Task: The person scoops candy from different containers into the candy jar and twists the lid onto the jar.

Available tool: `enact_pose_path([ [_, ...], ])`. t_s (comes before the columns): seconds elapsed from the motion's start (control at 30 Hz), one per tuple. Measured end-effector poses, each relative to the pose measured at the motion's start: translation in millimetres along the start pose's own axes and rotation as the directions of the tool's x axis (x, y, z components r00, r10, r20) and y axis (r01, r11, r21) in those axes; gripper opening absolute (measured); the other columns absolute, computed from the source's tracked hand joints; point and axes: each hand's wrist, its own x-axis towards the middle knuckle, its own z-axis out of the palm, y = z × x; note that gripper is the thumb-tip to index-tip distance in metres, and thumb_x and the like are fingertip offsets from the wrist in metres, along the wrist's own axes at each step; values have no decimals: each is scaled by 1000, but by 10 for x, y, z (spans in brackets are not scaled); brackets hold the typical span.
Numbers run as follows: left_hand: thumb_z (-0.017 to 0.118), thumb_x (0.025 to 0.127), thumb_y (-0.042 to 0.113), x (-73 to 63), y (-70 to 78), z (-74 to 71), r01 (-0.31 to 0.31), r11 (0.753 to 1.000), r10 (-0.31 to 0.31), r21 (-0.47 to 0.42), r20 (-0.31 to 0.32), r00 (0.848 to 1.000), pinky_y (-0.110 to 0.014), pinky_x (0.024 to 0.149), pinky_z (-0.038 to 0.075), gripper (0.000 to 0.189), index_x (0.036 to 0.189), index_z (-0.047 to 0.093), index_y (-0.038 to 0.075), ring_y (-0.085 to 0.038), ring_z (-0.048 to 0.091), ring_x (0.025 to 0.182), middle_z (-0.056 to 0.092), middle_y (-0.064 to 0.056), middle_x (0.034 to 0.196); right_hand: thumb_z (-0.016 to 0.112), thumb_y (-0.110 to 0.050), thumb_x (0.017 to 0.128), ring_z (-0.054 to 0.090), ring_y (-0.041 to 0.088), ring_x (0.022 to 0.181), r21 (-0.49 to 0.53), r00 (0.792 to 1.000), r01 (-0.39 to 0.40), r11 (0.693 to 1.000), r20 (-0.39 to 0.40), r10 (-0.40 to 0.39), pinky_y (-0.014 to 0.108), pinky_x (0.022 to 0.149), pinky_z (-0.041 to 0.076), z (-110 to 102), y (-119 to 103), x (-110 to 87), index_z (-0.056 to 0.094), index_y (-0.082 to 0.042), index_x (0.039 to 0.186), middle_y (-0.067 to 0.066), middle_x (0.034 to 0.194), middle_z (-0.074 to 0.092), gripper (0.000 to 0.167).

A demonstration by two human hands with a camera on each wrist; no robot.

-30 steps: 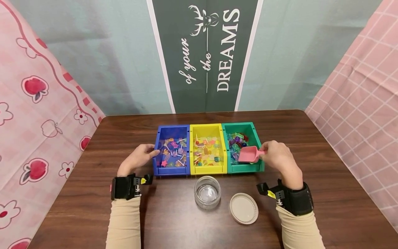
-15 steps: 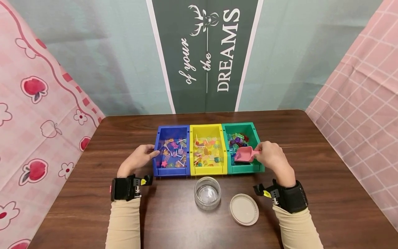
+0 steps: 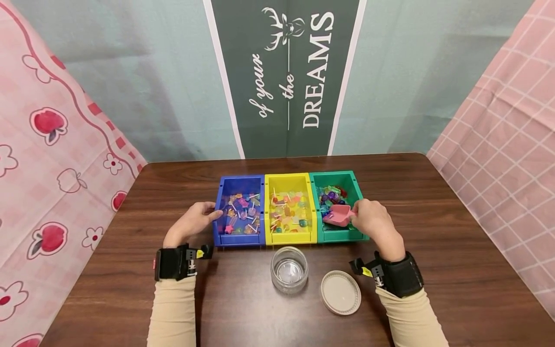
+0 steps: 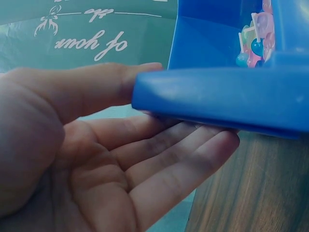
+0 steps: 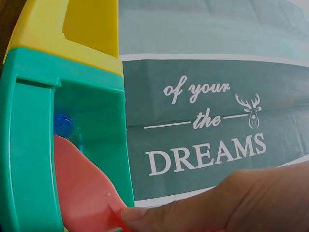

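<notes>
My right hand (image 3: 374, 220) pinches the handle of a pink scoop (image 3: 338, 215) over the right side of the green bin (image 3: 344, 234). The scoop's pan is down among purple, blue, green and red translucent pieces (image 3: 333, 195). In the right wrist view, the thumb lies along the base of the pink scoop (image 5: 84, 188). My left hand (image 3: 193, 221) holds the outer side of the blue bin (image 3: 240, 238). In the left wrist view, the thumb is at the blue wall's edge (image 4: 217, 94), with the fingers beneath. Small lollipop-shaped and star-shaped pieces (image 3: 244, 212) lie inside the blue bin.
A yellow bin (image 3: 291, 238) with pastel pieces stands between the blue and green ones. In front of the row, a clear glass jar (image 3: 289, 271) stands upright. A round cream lid (image 3: 340, 292) lies right of the jar on the dark wooden table (image 3: 243, 313).
My right hand and the pink scoop have moved left and deeper into the green bin's pieces. The left hand has stayed at the blue bin's side.
</notes>
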Motion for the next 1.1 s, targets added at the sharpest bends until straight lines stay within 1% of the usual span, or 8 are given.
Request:
enact_pose_path([
  [0.13, 45, 103, 21, 7, -2, -8, -8, 1000, 8, 10, -4, 1000, -52, 100, 47, 44, 133, 49, -11, -28, 60, 105, 63, -26, 120, 59, -12, 91, 48, 23, 64, 3, 1000, -8, 1000, 7, 8, 27, 53, 36, 16, -20, 15, 63, 8, 97, 14, 72, 51, 21],
  [0.23, 45, 102, 21, 12, -8, -9, -6, 1000, 6, 16, -10, 1000, -52, 100, 47, 44, 133, 49, -11, -28, 60, 104, 64, -26, 120, 57, -13, 93, 47, 23, 64, 2, 1000, -27, 1000, 12, 27, 27, 54, 36, 56, -51, 43, 61, 7, 90, 10, 68, 46, 21],
  [0.47, 45, 102, 21, 21, -17, -4, -11, 1000, 11, 30, -8, 1000, -53, 101, 47, 45, 133, 48, -12, -30, 60, 107, 63, -27, 122, 56, -13, 94, 51, 26, 67, -8, 995, -80, 997, 55, 80, 26, 54, 39, 173, -132, 125, 62, 12, 97, 16, 77, 53, 26],
  [0.63, 46, 102, 20, 22, -17, -8, -16, 1000, 16, 27, -7, 1000, -52, 100, 48, 44, 132, 49, -12, -29, 61, 105, 64, -26, 119, 55, -14, 93, 50, 25, 65, -27, 993, -92, 995, 71, 94, 26, 53, 39, 200, -124, 157, 63, 11, 93, 12, 71, 50, 26],
  [0.77, 46, 102, 20, 25, -21, -6, -15, 1000, 15, 19, -3, 1000, -51, 100, 48, 44, 132, 49, -11, -27, 61, 103, 64, -26, 119, 57, -17, 93, 49, 23, 63, -25, 994, -80, 996, 74, 82, 25, 53, 38, 203, -101, 158, 62, 7, 83, 8, 66, 45, 26],
  [0.93, 46, 102, 20, 24, -25, -3, -14, 1000, 14, 19, -6, 1000, -51, 99, 48, 44, 132, 49, -11, -27, 60, 104, 63, -26, 120, 59, -18, 93, 45, 21, 62, -21, 996, -56, 998, 63, 58, 25, 54, 35, 208, -81, 162, 51, -3, 65, 4, 62, 37, 32],
  [1.0, 46, 102, 21, 22, -26, 1, -8, 1000, 8, 14, -8, 1000, -51, 100, 48, 44, 132, 50, -11, -27, 60, 104, 63, -26, 120, 59, -16, 93, 46, 21, 63, -19, 996, -55, 998, 70, 56, 25, 55, 36, 215, -78, 162, 53, 0, 70, 6, 64, 40, 29],
  [1.1, 46, 102, 21, 15, -24, 5, -8, 1000, 8, 13, -6, 1000, -51, 100, 48, 43, 132, 50, -10, -27, 60, 103, 64, -26, 120, 58, -12, 93, 49, 23, 66, -5, 994, -61, 998, 93, 61, 25, 55, 40, 212, -83, 156, 59, 9, 87, 12, 72, 48, 22],
])
